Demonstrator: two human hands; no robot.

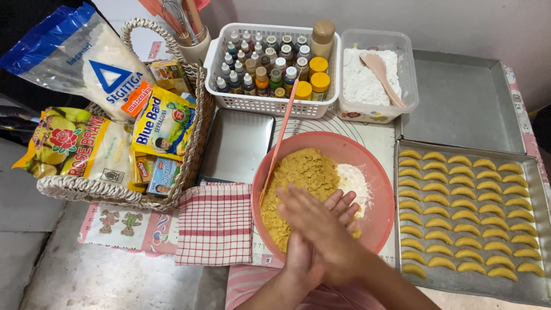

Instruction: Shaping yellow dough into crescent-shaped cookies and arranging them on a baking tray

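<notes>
Home kitchen, baking setup. Desk (86,275) crowded w/ pink mixing bowl (379,224) of yellow dough, metal tray (536,287) of shaped crescent biscuits, white basket of small colouring bottles (270,63), tub of white flour (373,80), wicker basket of ingredient packets (115,132), checked cloth (213,224).

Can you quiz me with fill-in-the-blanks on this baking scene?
1. Both hands are pressed together over the ____ bowl.
2. The dough in the bowl is ____ in colour.
3. The crescents sit on a tray to the person's ____.
4. The checked cloth is red and ____.

Missing words: pink; yellow; right; white
</notes>
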